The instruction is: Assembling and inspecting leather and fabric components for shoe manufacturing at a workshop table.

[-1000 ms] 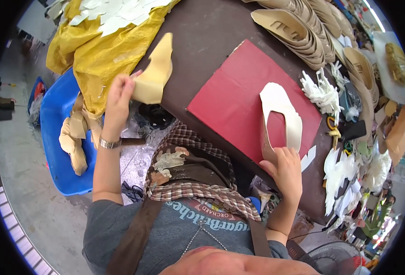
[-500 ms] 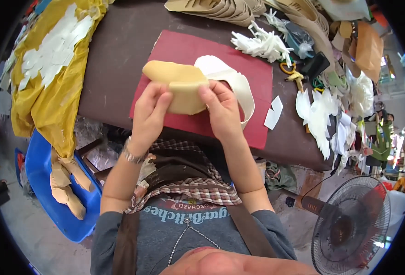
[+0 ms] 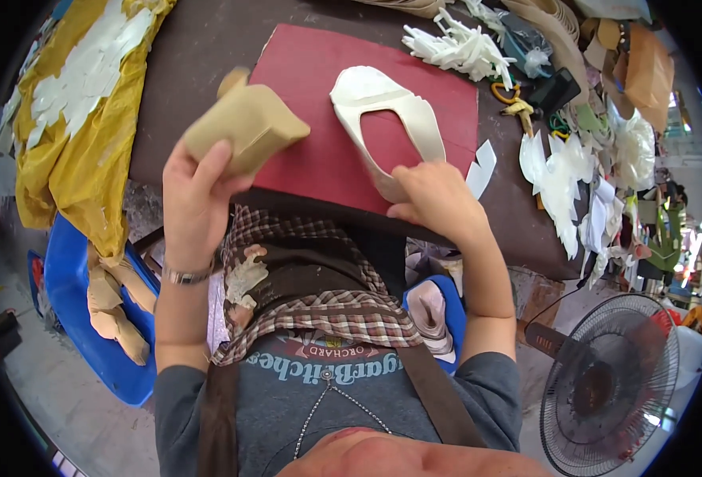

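Note:
My left hand [image 3: 198, 179] is raised over the near left corner of the red board, closed on a tan shoe upper [image 3: 243, 131], its thumb pressed on the near face. Part of the tan piece is blurred by motion. On the red board [image 3: 307, 60] lies a white shoe upper [image 3: 371, 83] with a large oval opening. Curled at that upper's near heel end, my right hand [image 3: 438, 195] pinches the edge; its fingertips are partly hidden. A small white cut piece [image 3: 482, 168] rests just right of the board.
A yellow sheet [image 3: 104, 179] bearing white pieces hangs over the left table edge, above a blue bin [image 3: 69, 270] with tan pieces. White strips [image 3: 462, 48], a black phone-like object [image 3: 553, 93] and white scraps [image 3: 557, 179] lie right. A fan [image 3: 605, 385] stands at lower right.
My hands have parted: the left carried the tan upper left and tilted it, while the right released it and moved down to the white upper's heel.

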### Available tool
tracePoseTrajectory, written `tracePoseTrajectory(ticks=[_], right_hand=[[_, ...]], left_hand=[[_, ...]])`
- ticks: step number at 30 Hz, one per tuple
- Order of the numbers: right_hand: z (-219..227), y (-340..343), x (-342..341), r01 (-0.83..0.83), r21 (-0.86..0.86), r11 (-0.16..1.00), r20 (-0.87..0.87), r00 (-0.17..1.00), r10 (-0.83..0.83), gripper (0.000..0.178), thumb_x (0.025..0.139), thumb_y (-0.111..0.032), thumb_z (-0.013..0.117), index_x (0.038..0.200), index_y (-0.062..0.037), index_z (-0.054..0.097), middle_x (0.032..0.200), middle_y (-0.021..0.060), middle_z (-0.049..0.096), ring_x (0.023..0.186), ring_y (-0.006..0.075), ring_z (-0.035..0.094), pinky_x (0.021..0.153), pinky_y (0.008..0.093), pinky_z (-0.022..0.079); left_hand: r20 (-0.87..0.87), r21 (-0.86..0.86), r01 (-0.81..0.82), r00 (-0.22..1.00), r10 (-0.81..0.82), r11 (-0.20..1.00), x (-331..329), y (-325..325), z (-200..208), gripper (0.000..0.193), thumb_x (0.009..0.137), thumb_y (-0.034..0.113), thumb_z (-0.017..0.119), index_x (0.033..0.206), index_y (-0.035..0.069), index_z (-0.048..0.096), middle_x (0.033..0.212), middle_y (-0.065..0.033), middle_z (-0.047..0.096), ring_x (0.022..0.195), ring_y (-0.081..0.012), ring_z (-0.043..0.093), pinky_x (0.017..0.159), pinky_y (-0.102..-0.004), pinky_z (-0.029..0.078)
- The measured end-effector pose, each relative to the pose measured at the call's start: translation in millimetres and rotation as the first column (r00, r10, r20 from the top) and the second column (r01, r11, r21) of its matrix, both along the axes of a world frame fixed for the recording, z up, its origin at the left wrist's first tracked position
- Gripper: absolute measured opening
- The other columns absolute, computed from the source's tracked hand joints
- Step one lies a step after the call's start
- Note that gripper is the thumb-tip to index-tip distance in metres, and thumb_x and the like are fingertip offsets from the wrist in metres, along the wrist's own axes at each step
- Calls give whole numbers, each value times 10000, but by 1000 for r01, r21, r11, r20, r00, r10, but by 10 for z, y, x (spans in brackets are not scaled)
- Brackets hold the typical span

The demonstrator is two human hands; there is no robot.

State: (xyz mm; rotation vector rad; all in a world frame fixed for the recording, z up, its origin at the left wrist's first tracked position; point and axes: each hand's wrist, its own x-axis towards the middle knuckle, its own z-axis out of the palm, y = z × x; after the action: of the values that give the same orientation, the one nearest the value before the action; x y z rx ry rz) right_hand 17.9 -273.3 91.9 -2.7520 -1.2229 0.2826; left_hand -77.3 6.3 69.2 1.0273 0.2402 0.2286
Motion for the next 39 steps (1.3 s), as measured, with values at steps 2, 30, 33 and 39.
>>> tracePoseTrajectory(ticks=[2,30,33,39], right_hand=[[-5,-36,20,-52,-99,994,-297,955,21,400,753,-231,776,1061,-26,623,927,93,682,837,291,653,743,391,500],[-73,481,22,665,647,373,-762,578,290,358,817,-108,753,1121,18,612,1031,80,672,896,147,648,796,287,530],[-237,424,10,422,756,500,-547,827,129,332,846,-128,728,1119,19,610,1033,66,662,920,141,629,808,281,510],[-438,246,-448,419,581,698,-529,846,-67,336,937,-257,632,1134,14,601,1063,50,642,980,124,586,857,277,463]], left_hand=[[134,50,-13,991,6,999,103,-201,-6,296,934,82,598,1211,-7,546,1117,-104,647,937,-177,674,663,-255,607],[-20,-315,330,935,-354,890,79,-852,50,350,997,249,516,1179,-45,573,1093,-98,658,953,-149,645,845,-315,523],[55,-122,369,929,-365,921,-45,-917,-53,334,958,192,598,1178,-59,577,1114,-93,652,957,-114,627,837,-295,513],[-143,42,486,868,-476,873,-427,-796,-459,320,901,144,678,1150,-45,608,1073,-60,666,929,-73,601,800,-246,499]])
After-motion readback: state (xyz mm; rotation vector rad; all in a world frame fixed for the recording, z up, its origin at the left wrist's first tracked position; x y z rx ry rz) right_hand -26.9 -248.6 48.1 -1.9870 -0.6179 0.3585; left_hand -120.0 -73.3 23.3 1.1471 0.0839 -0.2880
